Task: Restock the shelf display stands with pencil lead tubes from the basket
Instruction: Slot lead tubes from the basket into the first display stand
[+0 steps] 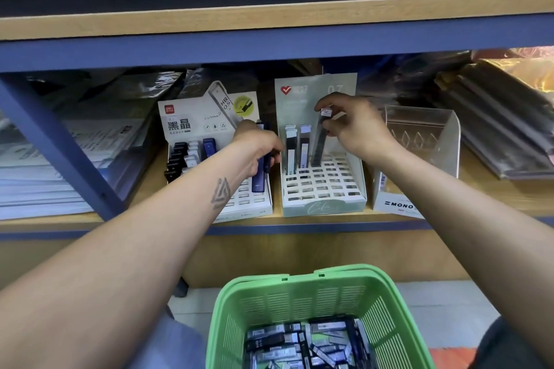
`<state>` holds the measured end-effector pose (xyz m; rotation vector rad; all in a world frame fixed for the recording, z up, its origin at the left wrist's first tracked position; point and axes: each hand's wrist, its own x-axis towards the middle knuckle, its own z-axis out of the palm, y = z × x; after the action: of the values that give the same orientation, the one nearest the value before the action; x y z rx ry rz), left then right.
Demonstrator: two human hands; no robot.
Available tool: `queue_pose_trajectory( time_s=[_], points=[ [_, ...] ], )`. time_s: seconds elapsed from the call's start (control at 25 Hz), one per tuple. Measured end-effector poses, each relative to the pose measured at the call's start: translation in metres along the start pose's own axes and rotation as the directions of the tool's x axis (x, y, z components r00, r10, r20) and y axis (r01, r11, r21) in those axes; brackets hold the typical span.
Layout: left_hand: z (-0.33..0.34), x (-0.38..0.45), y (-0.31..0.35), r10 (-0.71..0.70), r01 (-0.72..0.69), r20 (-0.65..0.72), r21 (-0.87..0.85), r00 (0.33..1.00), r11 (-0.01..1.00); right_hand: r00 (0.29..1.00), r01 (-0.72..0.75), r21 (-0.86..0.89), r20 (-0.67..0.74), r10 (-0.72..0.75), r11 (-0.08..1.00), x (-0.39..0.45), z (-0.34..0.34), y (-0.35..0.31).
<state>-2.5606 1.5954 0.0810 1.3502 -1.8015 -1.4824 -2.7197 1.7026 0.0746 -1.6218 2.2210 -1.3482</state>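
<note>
Two hands (254,150) (353,126) each grip tubes (260,171) (319,141) over gridded stands (323,186); basket (299,293) holds more.

Head view, downward, near shelf (299,223)

Both arms are stretched out forward and up from the bottom corners, forearms bare. Left forearm has a triangle tattoo (221,192) near the wrist. The left hand (258,149) is turned back-of-hand up, fingers curled around a dark blue tube (259,177). The right hand (355,126) sits a bit higher, wrist bent, thumb and fingertips pinching the top of a dark grey tube (318,141) that stands nearly upright, just slightly tilted.
</note>
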Motion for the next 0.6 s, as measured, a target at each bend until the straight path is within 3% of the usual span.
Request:
queue_pose_trajectory(
  time_s=[0.44,0.6],
  points=[
    [-0.0017,-0.0023,-0.0008,-0.023,0.022,0.029,0.019,0.999,1.0,1.0,0.028,-0.092,0.016,-0.027,0.995,0.0012,0.0016,0.0052],
    [-0.0017,-0.0018,-0.0012,-0.018,0.018,0.03,0.017,0.999,1.0,0.999,0.035,-0.017,0.006,-0.035,0.999,0.0072,-0.0045,0.0001]
  ],
)
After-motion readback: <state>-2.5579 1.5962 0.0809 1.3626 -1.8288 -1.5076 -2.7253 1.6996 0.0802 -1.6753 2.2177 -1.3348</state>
